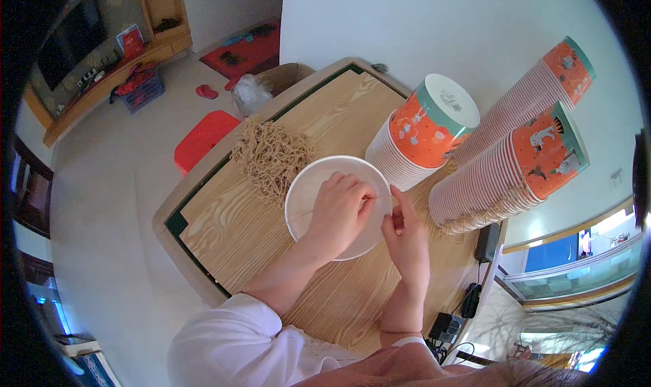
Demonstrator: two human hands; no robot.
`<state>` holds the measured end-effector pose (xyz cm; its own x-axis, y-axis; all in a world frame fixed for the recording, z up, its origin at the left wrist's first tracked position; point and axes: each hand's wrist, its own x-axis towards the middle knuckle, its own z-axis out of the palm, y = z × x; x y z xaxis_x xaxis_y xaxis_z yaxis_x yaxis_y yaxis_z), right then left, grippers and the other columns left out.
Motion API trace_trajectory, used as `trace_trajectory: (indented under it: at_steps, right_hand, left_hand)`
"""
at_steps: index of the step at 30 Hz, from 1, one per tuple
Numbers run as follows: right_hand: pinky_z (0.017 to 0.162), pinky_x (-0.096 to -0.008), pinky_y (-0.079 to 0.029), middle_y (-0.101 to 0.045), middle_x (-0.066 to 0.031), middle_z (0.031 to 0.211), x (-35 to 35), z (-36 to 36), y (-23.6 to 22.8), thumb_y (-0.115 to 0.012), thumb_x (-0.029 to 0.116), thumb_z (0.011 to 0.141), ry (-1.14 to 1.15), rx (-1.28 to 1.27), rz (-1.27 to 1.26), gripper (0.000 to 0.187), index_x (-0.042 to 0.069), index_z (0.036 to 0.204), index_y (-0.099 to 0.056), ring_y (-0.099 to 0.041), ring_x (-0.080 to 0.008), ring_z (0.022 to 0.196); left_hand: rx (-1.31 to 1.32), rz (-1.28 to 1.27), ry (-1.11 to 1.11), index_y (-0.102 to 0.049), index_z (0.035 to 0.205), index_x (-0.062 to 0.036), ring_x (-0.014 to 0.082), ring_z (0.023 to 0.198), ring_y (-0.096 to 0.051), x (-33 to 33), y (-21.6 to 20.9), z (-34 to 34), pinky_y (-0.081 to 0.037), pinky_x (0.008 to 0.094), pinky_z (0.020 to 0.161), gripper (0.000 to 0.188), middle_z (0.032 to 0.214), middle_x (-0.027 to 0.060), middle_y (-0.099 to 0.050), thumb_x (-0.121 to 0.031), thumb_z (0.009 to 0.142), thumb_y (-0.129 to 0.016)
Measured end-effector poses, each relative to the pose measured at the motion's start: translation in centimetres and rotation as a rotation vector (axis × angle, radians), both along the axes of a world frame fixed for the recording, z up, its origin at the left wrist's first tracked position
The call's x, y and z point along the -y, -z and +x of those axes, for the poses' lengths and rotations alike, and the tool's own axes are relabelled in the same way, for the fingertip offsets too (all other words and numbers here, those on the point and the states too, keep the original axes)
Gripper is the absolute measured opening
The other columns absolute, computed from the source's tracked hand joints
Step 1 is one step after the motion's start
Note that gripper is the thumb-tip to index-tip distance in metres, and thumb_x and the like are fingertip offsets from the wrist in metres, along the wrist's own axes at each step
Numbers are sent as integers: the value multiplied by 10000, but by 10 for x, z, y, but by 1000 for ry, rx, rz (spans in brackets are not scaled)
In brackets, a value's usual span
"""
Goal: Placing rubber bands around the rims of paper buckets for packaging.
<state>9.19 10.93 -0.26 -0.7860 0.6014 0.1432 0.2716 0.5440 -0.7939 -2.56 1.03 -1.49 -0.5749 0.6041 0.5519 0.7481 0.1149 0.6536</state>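
Observation:
A white paper bucket (305, 194) stands on the wooden table, its round mouth facing up. Over its opening is my left hand (339, 207), fingers curled together in a pinch; whatever they hold is hidden or too small to make out. My right hand (405, 234) is at the bucket's right rim, thumb and fingers closed around the edge. A loose, tangled heap of tan twine (271, 155) lies on the table just beyond the bucket's left side. Thin tan strands (491, 212) also drape along the side of a bucket stack at right.
Stacks of nested orange-and-green patterned paper buckets stand on the right: a near stack (481, 173), a middle stack (434, 133) and a far stack (536, 89). Black adapters (445, 327) and cables line the right table edge. A red stool (203, 139) and cardboard box (288, 77) adjoin the left side.

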Motion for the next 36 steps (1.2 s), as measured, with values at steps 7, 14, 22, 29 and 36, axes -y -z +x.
trace_trajectory:
  at_steps: [7,14,22,29,36]
  right_hand:
    - [645,-346,-511,-620,-151,829,4,3,-3,-574,4,831,3,-56,112,481,89,1299,-501,-618,-234,671]
    - [643,-338,-513,-625,-151,855,6,3,-5,-569,2,836,-19,-40,92,494,93,1315,-491,-618,-229,680]
    - [648,-277,-501,-633,-100,792,9,3,-8,-557,-32,839,-12,-61,97,459,42,1290,-516,-593,-136,684]
    - [611,-328,-496,-592,-132,841,6,6,-4,-578,-19,818,-49,-80,161,477,50,1284,-505,-572,-217,645]
    - [610,-335,-494,-593,-131,881,14,11,-12,-582,1,817,-27,-58,186,443,42,1255,-525,-583,-226,667]
  left_hand:
    - [11,64,-62,-597,808,-79,276,844,-546,-3,2,0,-428,402,753,103,837,57,-591,-65,742,-675]
    - [29,103,-41,-599,794,-79,277,840,-549,-5,1,0,-431,408,748,95,835,63,-594,-63,739,-675]
    - [0,98,-60,-596,798,-85,271,841,-550,-7,7,0,-428,406,738,98,826,56,-585,-73,742,-675]
    - [7,137,-47,-606,813,-82,257,809,-569,-7,2,1,-433,398,735,101,806,46,-617,-73,747,-682]
    - [164,202,13,-629,858,-74,258,798,-583,-6,-8,4,-450,391,733,131,795,48,-647,-52,744,-689]
